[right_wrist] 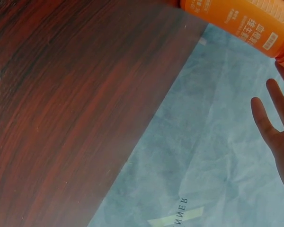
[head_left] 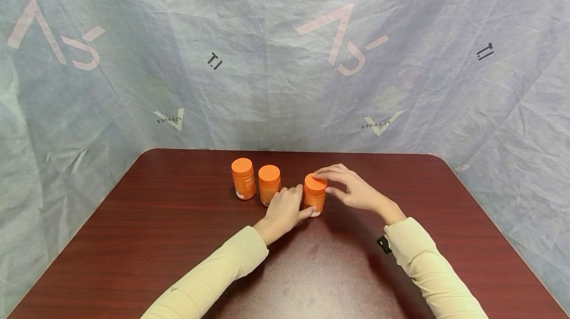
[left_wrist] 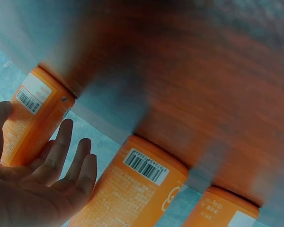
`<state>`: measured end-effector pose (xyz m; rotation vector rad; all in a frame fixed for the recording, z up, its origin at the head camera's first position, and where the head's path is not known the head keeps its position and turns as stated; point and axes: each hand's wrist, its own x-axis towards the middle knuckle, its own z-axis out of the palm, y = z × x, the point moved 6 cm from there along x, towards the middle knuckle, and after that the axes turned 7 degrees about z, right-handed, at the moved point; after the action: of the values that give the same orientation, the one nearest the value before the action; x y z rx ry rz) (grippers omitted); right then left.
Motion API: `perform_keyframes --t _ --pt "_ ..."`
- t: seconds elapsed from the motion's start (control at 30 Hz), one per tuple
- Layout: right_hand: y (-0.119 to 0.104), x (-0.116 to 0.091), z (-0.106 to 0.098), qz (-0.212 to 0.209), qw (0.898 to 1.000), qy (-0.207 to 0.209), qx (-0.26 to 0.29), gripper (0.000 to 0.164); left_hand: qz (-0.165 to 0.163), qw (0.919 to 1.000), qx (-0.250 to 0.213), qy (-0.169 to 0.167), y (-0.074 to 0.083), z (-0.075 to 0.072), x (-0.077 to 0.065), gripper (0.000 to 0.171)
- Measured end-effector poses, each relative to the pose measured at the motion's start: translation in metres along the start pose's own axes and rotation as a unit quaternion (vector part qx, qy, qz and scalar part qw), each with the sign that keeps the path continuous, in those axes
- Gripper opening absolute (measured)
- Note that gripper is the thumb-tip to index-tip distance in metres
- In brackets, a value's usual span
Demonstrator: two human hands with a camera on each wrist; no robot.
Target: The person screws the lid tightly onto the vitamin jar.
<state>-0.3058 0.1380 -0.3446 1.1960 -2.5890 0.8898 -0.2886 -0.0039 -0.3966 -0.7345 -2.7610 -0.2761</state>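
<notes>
Three orange bottles with orange screw lids stand upright on the table. My left hand (head_left: 285,208) holds the rightmost bottle (head_left: 314,202) by its body, thumb in front and index finger behind. In the left wrist view the same bottle (left_wrist: 35,113) shows a white barcode label between thumb and fingers. On its lid (head_left: 315,183) lie the fingertips and thumb of my right hand (head_left: 354,189), gripping from the right. The middle bottle (head_left: 269,184) is just left of my left hand, which partly hides it. Farther left stands the third bottle (head_left: 243,179).
The dark red-brown wooden table (head_left: 156,230) has rounded far corners. Behind and beside it hangs a grey printed cloth (head_left: 267,86). A small black object (head_left: 384,245) sits at my right sleeve cuff.
</notes>
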Motion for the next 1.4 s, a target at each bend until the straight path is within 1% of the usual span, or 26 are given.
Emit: perform_keyframes --t 0.17,0.33,0.47,0.6,0.8,0.9,1.0,1.27,1.4 --pt "-0.0014 0.0008 -0.0041 -0.005 0.999 0.032 -0.008 0.034 -0.001 1.0 -0.001 0.0 -0.0003 0.0002 0.0 0.054" --pt "-0.001 0.0024 -0.0043 0.002 0.999 0.039 -0.019 0.036 -0.003 1.0 0.001 -0.008 -0.0005 0.0004 0.0002 0.056" --pt "0.0007 0.002 -0.0032 0.01 0.999 0.029 -0.021 0.042 -0.004 0.9999 0.001 -0.011 -0.0008 0.0004 0.0 0.056" --pt "0.001 0.0015 -0.0033 0.001 1.0 0.02 -0.015 0.046 -0.004 0.9999 -0.002 -0.009 -0.0009 0.0002 0.0 0.056" --pt "-0.001 0.0015 -0.001 -0.011 1.0 -0.005 -0.005 0.042 -0.008 0.9998 -0.004 -0.015 -0.0013 0.0013 -0.0001 0.059" --pt "-0.0013 0.0017 -0.0006 -0.011 1.0 -0.007 -0.005 0.039 -0.01 0.9998 -0.005 -0.018 -0.0014 0.0014 -0.0001 0.06" --pt "-0.0021 0.0022 -0.0016 -0.012 1.0 0.001 -0.006 0.037 -0.01 0.9998 -0.005 -0.018 -0.0013 0.0009 -0.0002 0.059" --pt "-0.0006 0.0029 -0.0037 -0.011 0.999 0.046 -0.012 0.032 -0.008 0.9999 -0.007 -0.013 -0.0004 -0.0002 -0.0006 0.055" --pt "-0.0002 0.0034 -0.0034 -0.006 0.998 0.055 -0.016 0.034 -0.006 0.9999 -0.008 -0.011 -0.0002 -0.0005 -0.0006 0.054"
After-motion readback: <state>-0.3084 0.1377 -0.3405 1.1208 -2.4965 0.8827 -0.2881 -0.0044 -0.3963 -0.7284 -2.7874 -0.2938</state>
